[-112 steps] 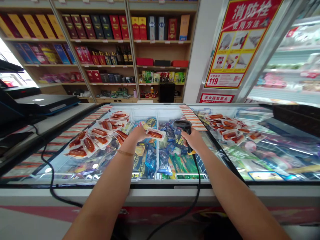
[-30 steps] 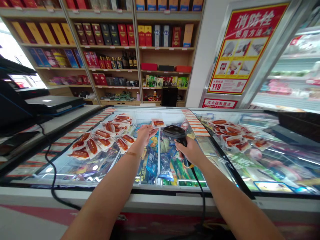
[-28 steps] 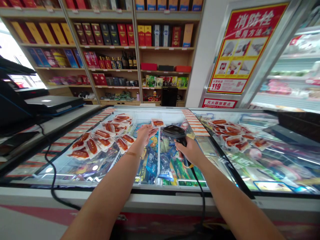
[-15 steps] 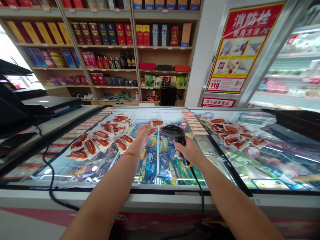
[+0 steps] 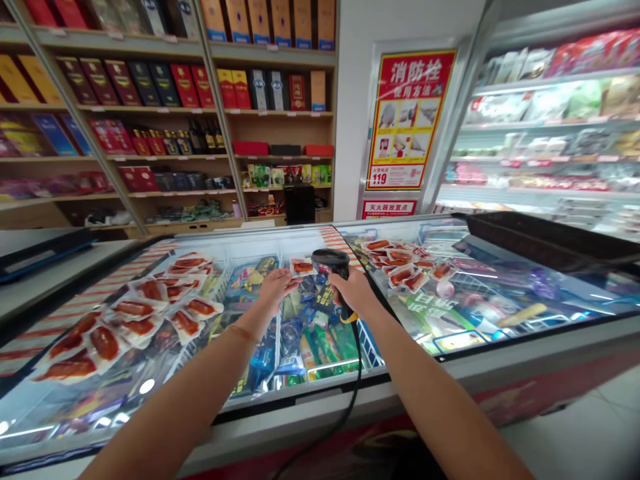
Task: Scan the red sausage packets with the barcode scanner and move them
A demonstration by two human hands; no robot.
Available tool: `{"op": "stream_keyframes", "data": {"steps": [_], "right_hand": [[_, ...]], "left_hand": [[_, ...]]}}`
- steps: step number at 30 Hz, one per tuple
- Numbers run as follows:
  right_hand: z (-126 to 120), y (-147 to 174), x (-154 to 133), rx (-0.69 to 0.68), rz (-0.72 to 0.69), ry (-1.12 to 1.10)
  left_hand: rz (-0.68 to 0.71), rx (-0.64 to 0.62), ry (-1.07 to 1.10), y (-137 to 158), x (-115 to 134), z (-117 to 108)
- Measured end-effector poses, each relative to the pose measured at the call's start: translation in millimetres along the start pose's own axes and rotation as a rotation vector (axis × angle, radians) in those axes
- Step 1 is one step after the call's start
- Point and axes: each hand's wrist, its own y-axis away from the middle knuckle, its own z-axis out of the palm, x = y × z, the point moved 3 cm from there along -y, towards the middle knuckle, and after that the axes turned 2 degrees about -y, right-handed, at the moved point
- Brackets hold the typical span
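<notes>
Below, bags (image 5: 325, 340) fill the freezer (image 5: 280, 421) (left hand (image 5: 276, 288) loosely pinching a sausage packet (image 5: 302, 267), right hand (image 5: 353, 293) clasping scanner (image 5: 331, 258)).

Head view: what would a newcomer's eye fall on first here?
Probably the black scanner in the right hand, near the middle, with one sausage pack at the fingertips of the left hand. More packs lie in clusters on the glass-topped freezer, either side of the hands. Behind, the red-and-yellow poster stands out.

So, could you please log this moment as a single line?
left hand: at lone sausage pack, grip unclear | right hand: holding black scanner | freezer glass: left group of sausage packs, right group
</notes>
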Motion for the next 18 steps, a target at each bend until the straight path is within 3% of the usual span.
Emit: {"op": "stream_keyframes", "data": {"steps": [3, 7, 9, 12, 15, 18], "right_hand": [[-60.2, -4.9, 3.8, 0.115, 0.007, 0.034], [-144.3, -11.1, 15.4, 0.311, 0.085, 0.040], [-175.5, -14.9, 20.2, 0.387, 0.112, -0.011], [-203.7, -20.6, 25.8, 0.469, 0.141, -0.112], [-212.6, -24.1, 32.0, 0.486, 0.165, -0.131], [-208.0, -24.9, 39.3, 0.455, 0.170, -0.089]], "left_hand": [[0.009, -0.088, 0.038, -6.5, 3.5, 54.2], [-0.009, -0.167, 0.136, -19.6, 4.6, 143.3], [-0.033, -0.185, 0.197, -26.6, 0.3, 187.7], [-0.104, -0.171, 0.259, -35.8, -11.4, 239.4], [-0.185, -0.152, 0.192, -42.0, -23.7, 261.9], [-0.175, -0.116, 0.103, -45.5, -28.2, 253.1]]}}
